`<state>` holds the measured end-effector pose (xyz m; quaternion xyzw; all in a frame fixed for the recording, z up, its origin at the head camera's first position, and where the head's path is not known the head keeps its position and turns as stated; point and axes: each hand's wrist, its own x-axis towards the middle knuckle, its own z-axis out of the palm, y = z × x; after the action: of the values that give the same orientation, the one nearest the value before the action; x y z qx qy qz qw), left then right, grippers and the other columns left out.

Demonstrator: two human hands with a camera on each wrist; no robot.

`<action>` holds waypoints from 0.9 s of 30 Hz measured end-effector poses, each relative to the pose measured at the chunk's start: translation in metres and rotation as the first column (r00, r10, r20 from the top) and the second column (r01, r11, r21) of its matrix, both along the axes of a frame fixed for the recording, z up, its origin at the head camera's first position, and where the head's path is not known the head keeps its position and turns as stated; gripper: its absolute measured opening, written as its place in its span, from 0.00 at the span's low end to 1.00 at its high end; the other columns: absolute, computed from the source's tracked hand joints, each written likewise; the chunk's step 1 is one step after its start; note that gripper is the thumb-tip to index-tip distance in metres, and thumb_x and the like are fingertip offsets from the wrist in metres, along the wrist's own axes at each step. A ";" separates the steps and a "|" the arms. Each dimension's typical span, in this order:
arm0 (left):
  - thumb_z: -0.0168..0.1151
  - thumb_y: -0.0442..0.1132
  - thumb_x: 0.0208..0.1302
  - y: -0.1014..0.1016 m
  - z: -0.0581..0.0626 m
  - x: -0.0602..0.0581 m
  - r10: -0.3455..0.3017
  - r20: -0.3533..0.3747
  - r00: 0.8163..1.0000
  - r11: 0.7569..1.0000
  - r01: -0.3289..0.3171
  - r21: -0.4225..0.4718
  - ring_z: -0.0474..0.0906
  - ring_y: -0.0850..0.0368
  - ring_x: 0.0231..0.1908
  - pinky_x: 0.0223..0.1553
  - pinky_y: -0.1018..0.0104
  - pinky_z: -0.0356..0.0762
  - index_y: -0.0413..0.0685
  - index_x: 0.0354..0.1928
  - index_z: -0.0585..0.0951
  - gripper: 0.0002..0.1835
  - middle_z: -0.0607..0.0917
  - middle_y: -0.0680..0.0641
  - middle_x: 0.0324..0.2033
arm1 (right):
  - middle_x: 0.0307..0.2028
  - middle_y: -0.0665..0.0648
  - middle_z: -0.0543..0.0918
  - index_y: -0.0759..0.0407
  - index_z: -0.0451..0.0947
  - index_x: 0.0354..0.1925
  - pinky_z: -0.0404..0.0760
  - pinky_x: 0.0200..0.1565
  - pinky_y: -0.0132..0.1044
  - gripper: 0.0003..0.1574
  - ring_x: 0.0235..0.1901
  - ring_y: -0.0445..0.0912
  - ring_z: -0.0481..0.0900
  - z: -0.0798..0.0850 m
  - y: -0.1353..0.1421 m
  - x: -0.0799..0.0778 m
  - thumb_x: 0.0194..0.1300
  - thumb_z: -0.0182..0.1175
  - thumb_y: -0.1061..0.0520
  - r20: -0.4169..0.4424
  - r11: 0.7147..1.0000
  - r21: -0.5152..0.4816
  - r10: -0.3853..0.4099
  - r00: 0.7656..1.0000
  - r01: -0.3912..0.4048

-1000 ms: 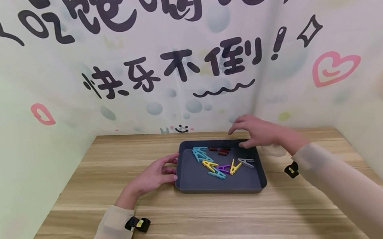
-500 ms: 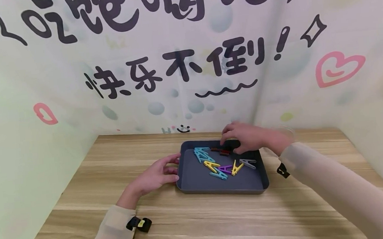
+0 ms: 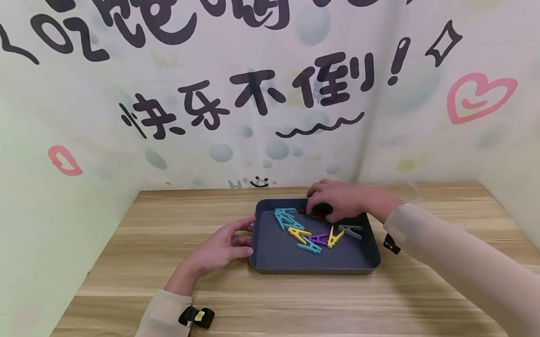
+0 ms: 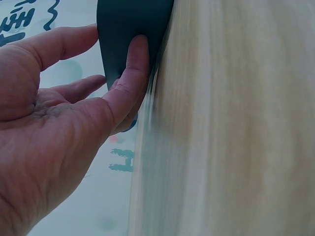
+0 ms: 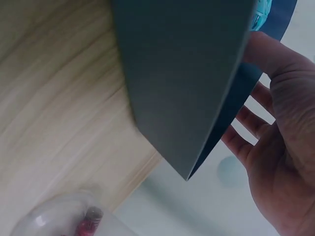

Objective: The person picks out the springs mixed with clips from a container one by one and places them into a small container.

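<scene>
A dark grey tray (image 3: 277, 260) holds several plastic clothespins: blue (image 3: 287, 219), yellow (image 3: 298, 234), purple (image 3: 319, 239) and grey (image 3: 351, 231). Small dark red and black coil-like pieces (image 3: 318, 216) lie near its back wall. My left hand (image 3: 223, 247) touches the tray's left side, its fingers against the outer wall (image 4: 125, 42) in the left wrist view. Over the back right part of the tray my right hand (image 3: 341, 197) reaches in, thumb and fingers bent and apart above the coil-like pieces. Its fingertips are partly hidden behind the tray wall in the right wrist view.
To the right of the tray stands a clear plastic container (image 5: 54, 216) with red and dark pieces inside, partly behind the right forearm in the head view. A printed cloth backdrop (image 3: 258, 137) rises behind the wooden table (image 3: 281, 315).
My right hand has moved left and down from above the tray's back right corner to over the coil-like pieces. The left hand has stayed at the tray's left side.
</scene>
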<state>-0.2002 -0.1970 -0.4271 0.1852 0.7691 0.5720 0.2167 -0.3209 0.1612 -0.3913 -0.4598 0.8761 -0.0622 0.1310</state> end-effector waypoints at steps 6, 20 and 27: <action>0.61 0.26 0.75 -0.001 -0.001 0.001 0.005 -0.002 1.000 1.000 -0.005 -0.003 0.74 0.34 0.68 0.63 0.53 0.80 0.34 0.83 0.54 0.40 0.66 0.30 0.73 | 0.71 0.61 0.72 0.42 0.87 0.57 0.74 0.67 0.58 0.25 0.69 0.58 0.66 -0.001 -0.005 0.001 0.65 0.72 0.63 0.011 1.000 0.008 0.001 1.000 -0.001; 0.62 0.26 0.74 0.001 -0.001 -0.001 0.016 -0.005 1.000 1.000 -0.016 -0.022 0.75 0.37 0.67 0.64 0.53 0.79 0.36 0.83 0.55 0.40 0.67 0.32 0.73 | 0.71 0.61 0.72 0.42 0.87 0.53 0.75 0.66 0.58 0.22 0.70 0.59 0.67 -0.004 -0.004 0.002 0.63 0.73 0.61 0.008 1.000 -0.008 -0.025 1.000 0.025; 0.61 0.26 0.75 0.000 -0.001 -0.001 0.007 -0.006 1.000 1.000 -0.007 -0.012 0.74 0.35 0.67 0.64 0.53 0.79 0.34 0.83 0.55 0.40 0.66 0.30 0.73 | 0.68 0.62 0.74 0.49 0.87 0.54 0.74 0.66 0.59 0.20 0.67 0.60 0.69 0.007 0.001 0.003 0.64 0.73 0.59 -0.011 0.995 -0.095 -0.041 0.999 0.040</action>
<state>-0.2008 -0.1970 -0.4282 0.1831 0.7737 0.5677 0.2135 -0.3174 0.1619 -0.3847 -0.4480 0.8821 -0.1033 0.1021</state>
